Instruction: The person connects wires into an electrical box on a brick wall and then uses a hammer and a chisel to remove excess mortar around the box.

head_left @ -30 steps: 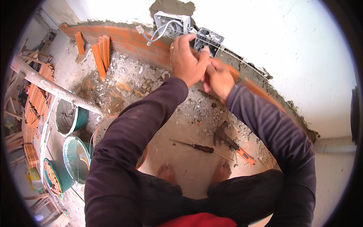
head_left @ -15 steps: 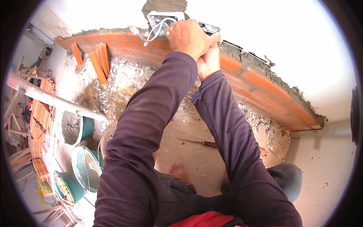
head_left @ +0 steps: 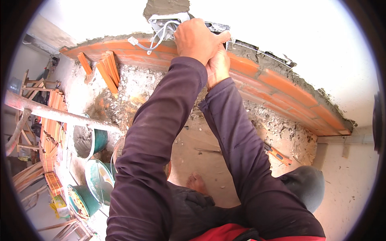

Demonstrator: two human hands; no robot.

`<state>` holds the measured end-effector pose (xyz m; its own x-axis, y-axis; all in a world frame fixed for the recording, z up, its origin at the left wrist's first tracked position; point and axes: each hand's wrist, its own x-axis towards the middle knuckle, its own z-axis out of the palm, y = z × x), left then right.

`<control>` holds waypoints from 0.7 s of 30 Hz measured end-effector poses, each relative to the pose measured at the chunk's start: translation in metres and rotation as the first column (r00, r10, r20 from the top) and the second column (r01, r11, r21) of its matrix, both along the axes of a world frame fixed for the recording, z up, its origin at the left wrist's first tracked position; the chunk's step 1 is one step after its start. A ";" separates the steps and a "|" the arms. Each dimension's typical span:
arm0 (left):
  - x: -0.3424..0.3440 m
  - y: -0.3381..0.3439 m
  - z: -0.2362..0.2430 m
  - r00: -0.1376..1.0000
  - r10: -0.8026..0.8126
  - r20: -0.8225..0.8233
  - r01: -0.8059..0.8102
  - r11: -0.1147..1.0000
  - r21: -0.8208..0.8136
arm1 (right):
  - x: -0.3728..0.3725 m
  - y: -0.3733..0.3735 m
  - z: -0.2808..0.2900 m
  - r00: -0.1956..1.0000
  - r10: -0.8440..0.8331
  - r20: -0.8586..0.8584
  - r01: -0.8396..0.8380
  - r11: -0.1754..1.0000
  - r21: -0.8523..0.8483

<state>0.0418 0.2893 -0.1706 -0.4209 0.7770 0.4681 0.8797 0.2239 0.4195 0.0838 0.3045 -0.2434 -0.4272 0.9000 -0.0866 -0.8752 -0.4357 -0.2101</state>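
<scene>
Our left hand (head_left: 194, 40) laps over our right hand (head_left: 219, 64) at the dark box (head_left: 217, 27) in the wall (head_left: 277, 24), beside the white box (head_left: 171, 17); both curl, but we cannot tell around what.

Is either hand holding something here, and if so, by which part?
That cannot be told: the left hand and right hand overlap by the dark wall box, hiding whatever may be between them.

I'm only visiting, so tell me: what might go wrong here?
The left hand might snag the loose cable looping beside it. With the right hand, it hides much of the dark box, so a slip might go unnoticed. The bare foot could step on the screwdriver ahead.
</scene>
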 end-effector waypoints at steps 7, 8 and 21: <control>0.003 -0.001 0.002 1.000 0.012 -0.016 -0.013 0.999 -0.044 | 0.003 0.014 -0.015 0.998 0.040 0.049 -0.041 0.999 0.019; 0.002 0.001 0.004 1.000 0.007 -0.014 -0.007 0.999 -0.038 | 0.002 0.011 -0.012 0.997 0.006 0.079 -0.010 0.999 0.048; -0.002 0.005 -0.003 0.992 0.011 -0.123 -0.004 0.999 0.052 | 0.006 0.002 0.002 0.993 0.106 -0.048 -0.105 0.994 0.028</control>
